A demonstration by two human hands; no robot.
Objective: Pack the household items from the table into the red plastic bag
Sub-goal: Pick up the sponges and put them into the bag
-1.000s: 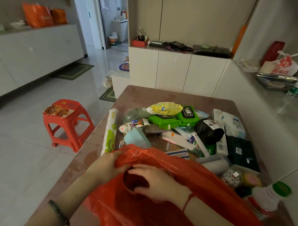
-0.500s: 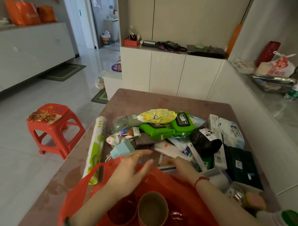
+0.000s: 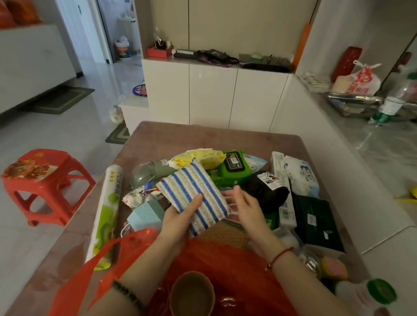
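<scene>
A blue-and-silver striped scouring pad (image 3: pixel 194 192) is lifted above the pile of household items. My left hand (image 3: pixel 180 214) grips its near left corner, thumb on top. My right hand (image 3: pixel 245 205) is at its right edge with fingers nearly straight, touching the pad. The red plastic bag (image 3: pixel 234 267) lies open on the table's near edge below my forearms, one handle (image 3: pixel 97 255) stretched to the left. A brown cardboard roll (image 3: pixel 192 296) stands in the bag's mouth.
On the brown table (image 3: pixel 203 136) lie a film roll (image 3: pixel 106 211), a light blue box (image 3: pixel 147 214), green wipes packs (image 3: pixel 233 168), a black pouch (image 3: pixel 265 190), a dark green box (image 3: pixel 316 220) and a green-capped bottle (image 3: pixel 368 295). A red stool (image 3: pixel 43 182) stands left.
Both hands left the bag's mouth, reached into the pile and lifted the striped scouring pad. The bag now lies open with the cardboard roll showing inside.
</scene>
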